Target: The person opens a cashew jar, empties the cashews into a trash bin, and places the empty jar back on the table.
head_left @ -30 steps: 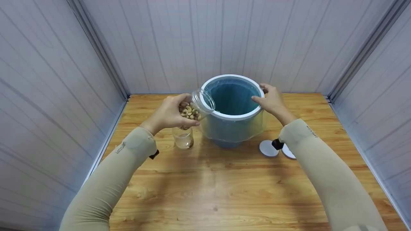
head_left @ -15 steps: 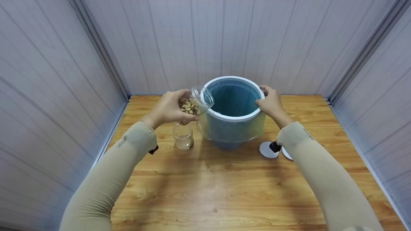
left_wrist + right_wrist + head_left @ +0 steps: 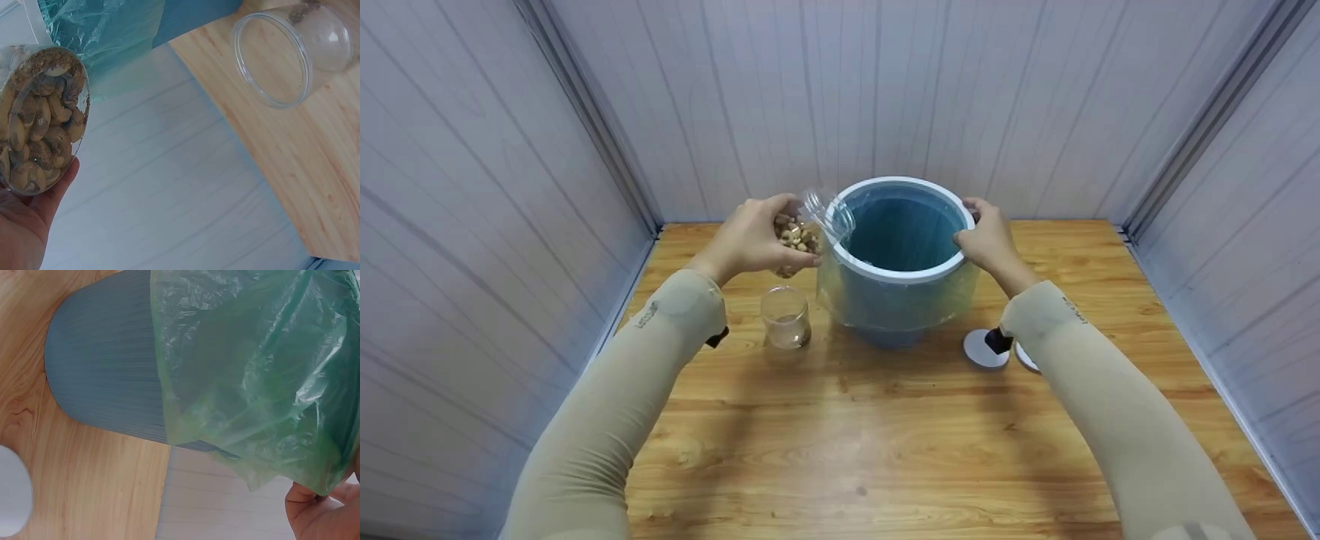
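**Jar of cashews tipped at the bin's rim**

My left hand [image 3: 750, 240] is wrapped around a clear jar of cashews [image 3: 804, 231], fingers curled about its body. The jar is tilted on its side, open mouth pointing toward the bin [image 3: 901, 300] and lying right at the left edge of its white rim. In the left wrist view the nuts are heaped against the jar's base, beside my palm.

My right hand [image 3: 988, 241] grips the rim of the bin on its right side, fingers curled over the edge. The bin is blue-grey, lined with a thin green bag [image 3: 264, 371] folded out over the rim and hanging down the outer wall. It stands on the wooden counter [image 3: 885, 435], near the back wall.

On the counter just below my left hand stands a second clear jar [image 3: 786, 318], upright, open, close to the bin's left side. To the right of the bin, partly hidden by my right forearm, lie two round white lids [image 3: 981, 349], flat on the counter and close together.
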A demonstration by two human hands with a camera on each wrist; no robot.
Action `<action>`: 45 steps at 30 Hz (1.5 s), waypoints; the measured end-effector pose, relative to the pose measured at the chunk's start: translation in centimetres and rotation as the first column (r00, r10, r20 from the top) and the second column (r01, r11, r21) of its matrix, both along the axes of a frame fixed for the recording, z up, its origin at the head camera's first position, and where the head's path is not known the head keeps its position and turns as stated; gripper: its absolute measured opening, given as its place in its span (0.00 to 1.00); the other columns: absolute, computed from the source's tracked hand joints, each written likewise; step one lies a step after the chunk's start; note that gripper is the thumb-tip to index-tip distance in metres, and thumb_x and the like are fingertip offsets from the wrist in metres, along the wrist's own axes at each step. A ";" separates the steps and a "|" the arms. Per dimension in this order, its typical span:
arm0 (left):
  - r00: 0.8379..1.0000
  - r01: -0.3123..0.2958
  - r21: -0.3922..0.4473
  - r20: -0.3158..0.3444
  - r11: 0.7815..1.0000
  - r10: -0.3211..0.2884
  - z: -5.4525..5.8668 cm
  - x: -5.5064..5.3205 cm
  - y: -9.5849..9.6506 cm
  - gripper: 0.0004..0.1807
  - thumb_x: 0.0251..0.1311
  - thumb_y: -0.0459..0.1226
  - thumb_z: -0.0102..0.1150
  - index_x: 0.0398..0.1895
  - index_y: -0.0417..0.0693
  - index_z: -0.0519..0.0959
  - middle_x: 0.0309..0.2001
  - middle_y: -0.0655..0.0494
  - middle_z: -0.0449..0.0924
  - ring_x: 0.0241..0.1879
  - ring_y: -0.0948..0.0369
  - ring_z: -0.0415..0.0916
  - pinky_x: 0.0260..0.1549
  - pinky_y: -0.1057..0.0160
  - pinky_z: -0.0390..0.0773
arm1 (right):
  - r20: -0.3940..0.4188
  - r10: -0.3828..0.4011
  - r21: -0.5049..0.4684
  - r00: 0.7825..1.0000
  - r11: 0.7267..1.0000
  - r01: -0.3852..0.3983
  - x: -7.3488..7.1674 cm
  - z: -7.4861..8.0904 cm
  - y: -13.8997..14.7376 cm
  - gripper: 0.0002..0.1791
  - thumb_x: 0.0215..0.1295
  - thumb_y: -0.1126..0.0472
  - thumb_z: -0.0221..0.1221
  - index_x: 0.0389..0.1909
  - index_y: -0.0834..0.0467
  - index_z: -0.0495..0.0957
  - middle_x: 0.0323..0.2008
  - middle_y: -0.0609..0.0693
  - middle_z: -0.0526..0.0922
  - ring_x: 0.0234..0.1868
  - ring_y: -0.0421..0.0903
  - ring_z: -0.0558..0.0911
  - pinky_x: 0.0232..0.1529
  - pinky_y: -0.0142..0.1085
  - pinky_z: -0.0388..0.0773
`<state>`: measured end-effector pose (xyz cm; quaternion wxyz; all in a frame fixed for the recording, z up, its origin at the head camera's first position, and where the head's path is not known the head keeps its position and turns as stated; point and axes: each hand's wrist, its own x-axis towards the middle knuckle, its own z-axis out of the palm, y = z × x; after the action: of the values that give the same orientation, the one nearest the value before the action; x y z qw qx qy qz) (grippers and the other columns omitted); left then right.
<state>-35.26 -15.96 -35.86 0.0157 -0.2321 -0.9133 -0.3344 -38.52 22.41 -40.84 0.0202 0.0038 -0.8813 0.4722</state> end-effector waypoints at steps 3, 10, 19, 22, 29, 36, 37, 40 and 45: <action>1.000 -0.011 -0.003 0.011 1.000 0.011 0.2 -0.2 0.0 0.45 0.46 0.55 0.87 0.66 0.49 0.79 0.55 0.49 0.88 0.54 0.52 0.86 0.57 0.50 0.87 | 0.006 -0.001 0.001 1.000 1.000 0.001 -0.1 0.0 -0.1 0.39 0.66 0.75 0.54 0.81 0.68 0.62 0.70 0.73 0.75 0.68 0.66 0.76 0.72 0.60 0.77; 0.999 -0.027 -0.019 0.032 0.999 0.028 0.7 -0.7 0.2 0.49 0.44 0.55 0.88 0.69 0.48 0.77 0.60 0.46 0.87 0.58 0.50 0.84 0.61 0.48 0.85 | 0.015 -0.004 0.004 1.000 1.000 0.003 -0.4 0.1 -0.2 0.40 0.66 0.75 0.55 0.81 0.68 0.61 0.71 0.72 0.74 0.70 0.65 0.76 0.73 0.59 0.76; 0.999 -0.034 -0.115 0.012 0.993 0.036 1.2 -1.5 0.9 0.48 0.46 0.57 0.86 0.69 0.50 0.77 0.58 0.50 0.87 0.55 0.52 0.84 0.59 0.48 0.85 | 0.043 -0.005 0.022 0.999 1.000 0.004 -0.4 0.1 -0.3 0.39 0.69 0.74 0.54 0.82 0.67 0.60 0.74 0.71 0.72 0.73 0.66 0.74 0.75 0.59 0.73; 0.999 -0.038 -0.148 -0.009 0.988 0.037 1.4 -1.7 1.1 0.46 0.46 0.58 0.86 0.67 0.51 0.78 0.52 0.52 0.86 0.50 0.53 0.82 0.54 0.50 0.84 | 0.034 -0.010 0.029 0.999 1.000 0.009 -0.5 0.1 -0.3 0.39 0.68 0.74 0.54 0.82 0.67 0.61 0.74 0.71 0.72 0.73 0.66 0.74 0.75 0.59 0.73; 0.997 -0.051 -0.219 -0.071 0.974 0.036 2.0 -2.0 1.6 0.47 0.46 0.62 0.84 0.66 0.48 0.78 0.50 0.52 0.85 0.49 0.52 0.80 0.53 0.47 0.83 | 0.022 -0.015 0.049 1.000 0.999 0.014 -0.5 0.1 -0.4 0.40 0.66 0.74 0.55 0.81 0.68 0.61 0.74 0.71 0.73 0.73 0.65 0.75 0.76 0.58 0.74; 0.995 -0.036 -0.265 -0.098 0.964 0.010 2.2 -2.4 2.1 0.51 0.47 0.61 0.83 0.72 0.46 0.75 0.54 0.50 0.86 0.53 0.51 0.81 0.59 0.45 0.82 | 0.058 -0.011 0.046 0.998 0.999 0.009 -0.2 0.4 -0.6 0.40 0.69 0.75 0.54 0.83 0.67 0.60 0.75 0.71 0.72 0.73 0.65 0.74 0.75 0.59 0.73; 0.995 -0.034 -0.271 -0.104 0.962 0.006 2.3 -2.5 2.1 0.52 0.48 0.61 0.83 0.72 0.45 0.75 0.55 0.50 0.86 0.53 0.50 0.82 0.60 0.45 0.82 | 0.058 -0.012 0.046 0.998 0.999 0.009 -0.3 0.4 -0.6 0.39 0.69 0.75 0.54 0.82 0.67 0.60 0.75 0.71 0.72 0.73 0.65 0.74 0.75 0.59 0.74; 0.992 -0.036 -0.294 -0.122 0.955 0.000 2.4 -2.7 2.3 0.54 0.49 0.61 0.82 0.75 0.44 0.73 0.58 0.48 0.85 0.56 0.49 0.82 0.63 0.43 0.81 | 0.061 -0.013 0.045 0.998 0.999 0.010 -0.2 0.5 -0.7 0.39 0.69 0.75 0.53 0.83 0.67 0.60 0.74 0.71 0.72 0.73 0.64 0.74 0.75 0.58 0.74; 0.987 -0.047 -0.337 -0.159 0.940 -0.007 2.7 -3.0 2.5 0.58 0.50 0.61 0.81 0.79 0.42 0.69 0.60 0.45 0.85 0.57 0.47 0.82 0.63 0.41 0.82 | 0.072 -0.017 0.045 0.997 0.999 0.014 0.0 0.6 -0.9 0.39 0.70 0.74 0.54 0.83 0.66 0.60 0.74 0.70 0.72 0.73 0.65 0.74 0.75 0.59 0.74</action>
<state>-38.22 -13.50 -33.11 0.0513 -0.2478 -0.9554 -0.1523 -38.56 21.53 -40.20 -0.0080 -0.0194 -0.8916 0.4523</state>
